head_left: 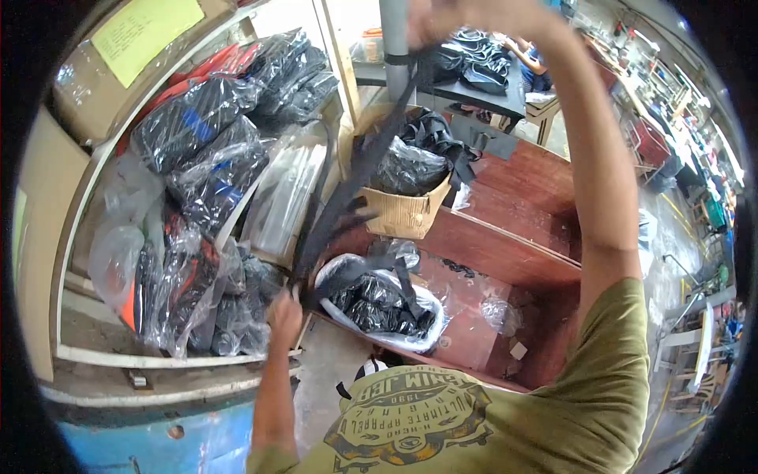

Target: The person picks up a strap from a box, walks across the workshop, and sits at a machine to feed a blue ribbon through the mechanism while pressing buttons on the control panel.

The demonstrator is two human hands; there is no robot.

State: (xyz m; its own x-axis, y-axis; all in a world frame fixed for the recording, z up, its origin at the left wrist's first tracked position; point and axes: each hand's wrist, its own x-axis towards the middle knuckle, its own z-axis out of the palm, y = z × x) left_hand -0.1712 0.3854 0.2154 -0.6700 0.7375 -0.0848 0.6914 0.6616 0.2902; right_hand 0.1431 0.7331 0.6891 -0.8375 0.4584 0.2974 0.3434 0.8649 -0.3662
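Note:
Long black straps (347, 186) stretch diagonally up the middle of the view, smeared by motion. Their lower end is gripped by my left hand (285, 317), closed beside the shelf's front corner. My right hand (442, 22) is raised at the top edge, blurred and partly cut off, with the upper end of the straps running up to it. Below the straps is a white-lined basket (436, 338) holding black plastic-wrapped bundles (375, 304). Behind it, a cardboard box (404, 215) holds more black straps and a bagged black bundle.
At left, a shelf (178, 362) is packed with plastic-bagged black and red goods (209, 174). A reddish-brown wooden bin (505, 276) with plastic scraps lies ahead. A grey pole (395, 47) rises behind the box. Another person (535, 67) sits by a far black table (493, 99).

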